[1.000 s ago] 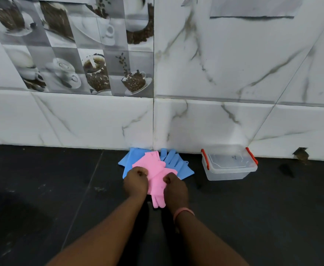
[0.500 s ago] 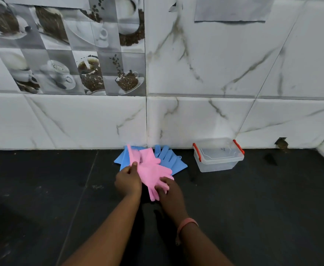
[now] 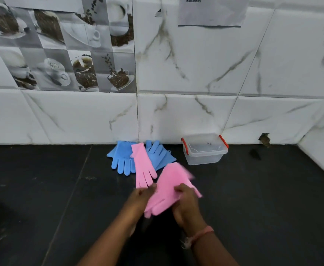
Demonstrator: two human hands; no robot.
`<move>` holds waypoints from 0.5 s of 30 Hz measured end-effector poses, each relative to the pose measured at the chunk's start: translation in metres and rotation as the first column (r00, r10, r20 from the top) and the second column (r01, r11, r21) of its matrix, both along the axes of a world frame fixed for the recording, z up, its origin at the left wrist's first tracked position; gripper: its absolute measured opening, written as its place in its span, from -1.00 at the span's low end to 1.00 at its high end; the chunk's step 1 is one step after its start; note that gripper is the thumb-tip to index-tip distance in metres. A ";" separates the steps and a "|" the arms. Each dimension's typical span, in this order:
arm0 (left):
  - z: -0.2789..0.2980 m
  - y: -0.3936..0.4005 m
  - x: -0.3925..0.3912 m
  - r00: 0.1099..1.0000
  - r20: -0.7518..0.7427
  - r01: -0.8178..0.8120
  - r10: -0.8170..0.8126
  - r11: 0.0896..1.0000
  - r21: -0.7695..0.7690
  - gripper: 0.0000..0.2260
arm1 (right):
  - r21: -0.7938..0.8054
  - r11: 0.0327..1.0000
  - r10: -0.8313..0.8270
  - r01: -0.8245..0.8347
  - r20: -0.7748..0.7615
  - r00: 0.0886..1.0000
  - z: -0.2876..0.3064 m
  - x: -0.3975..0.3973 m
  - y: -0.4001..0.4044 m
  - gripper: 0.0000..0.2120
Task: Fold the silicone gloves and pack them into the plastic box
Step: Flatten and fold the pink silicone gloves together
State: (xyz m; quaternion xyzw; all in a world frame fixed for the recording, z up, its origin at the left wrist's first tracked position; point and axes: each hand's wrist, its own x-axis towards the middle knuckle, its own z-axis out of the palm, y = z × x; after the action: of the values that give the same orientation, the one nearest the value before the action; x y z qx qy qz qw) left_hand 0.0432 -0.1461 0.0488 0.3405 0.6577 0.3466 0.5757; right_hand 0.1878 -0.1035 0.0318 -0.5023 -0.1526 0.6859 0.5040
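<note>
Blurred, limp pink glove (image 3: 169, 189) gripped by left hand (image 3: 140, 198) and right hand (image 3: 186, 205).

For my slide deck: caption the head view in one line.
Both hands, left and right, lift one pink glove near three flat gloves and a closed plastic box.

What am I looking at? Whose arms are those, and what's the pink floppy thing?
The picture comes from a camera worn on a person's head, so you see their own two arms reaching forward. The left hand and right hand together hold a pink glove made of rubbery silicone, lifted off the dark counter. It looks blurry. Another pink glove lies flat beyond it, on top of some blue gloves by the tiled wall. To the right stands a clear plastic box with red clips. The gloves are meant to be folded and packed into it.
</note>
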 end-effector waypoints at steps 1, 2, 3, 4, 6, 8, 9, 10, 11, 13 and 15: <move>-0.010 -0.011 0.001 0.995 0.087 0.057 -0.050 0.995 -0.086 -0.46 | -0.075 0.997 0.024 -0.031 -0.083 0.996 -0.005 0.007 -0.006 -0.61; -0.021 -0.022 0.001 0.977 0.202 0.092 -0.063 0.986 -0.137 -0.43 | -0.132 0.988 0.059 -0.076 -0.128 0.990 -0.011 0.015 -0.014 -0.59; -0.031 -0.031 0.002 0.937 0.347 0.098 -0.034 0.981 -0.169 -0.43 | -0.171 0.976 0.107 -0.132 -0.145 0.984 -0.017 0.024 -0.021 -0.58; -0.038 -0.037 0.003 0.875 0.484 0.088 0.013 0.979 -0.186 -0.43 | -0.194 0.962 0.164 -0.193 -0.153 0.975 -0.023 0.032 -0.027 -0.56; -0.041 -0.044 0.006 0.794 0.601 0.046 0.087 0.978 -0.202 -0.38 | -0.198 0.918 0.321 -0.344 -0.139 0.937 -0.032 0.053 -0.035 -0.54; -0.042 -0.040 0.006 0.805 0.576 -0.019 0.138 0.978 -0.208 -0.29 | -0.153 0.816 0.554 -0.557 -0.065 0.830 -0.026 0.069 -0.031 -0.59; -0.042 -0.037 0.003 0.784 0.601 -0.030 0.156 0.976 -0.216 -0.27 | -0.125 0.739 0.669 -0.662 0.015 0.743 -0.018 0.073 -0.026 -0.63; -0.043 -0.033 0.000 0.746 0.645 -0.023 0.168 0.974 -0.226 -0.27 | -0.109 0.645 0.764 -0.757 0.122 0.634 -0.008 0.075 -0.018 -0.65; -0.040 -0.030 -0.002 0.698 0.697 0.000 0.164 0.974 -0.228 -0.30 | -0.119 0.539 0.830 -0.834 0.242 0.502 0.002 0.074 -0.010 -0.68; -0.038 -0.028 -0.001 0.651 0.738 -0.011 0.176 0.975 -0.223 -0.40 | -0.212 0.337 0.891 -0.917 0.387 0.238 0.020 0.067 0.008 -0.69; -0.042 -0.027 0.004 0.609 0.750 -0.118 0.259 0.964 -0.238 -0.39 | -0.349 0.234 0.891 -0.907 0.451 0.057 0.025 0.066 0.026 -0.60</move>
State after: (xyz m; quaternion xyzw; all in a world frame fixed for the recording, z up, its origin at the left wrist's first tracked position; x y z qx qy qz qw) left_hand 0.0467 -0.1726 0.0070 0.0384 0.4047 0.4624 0.7880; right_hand 0.2540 -0.0771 0.0565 -0.4683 -0.5814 0.6582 -0.0966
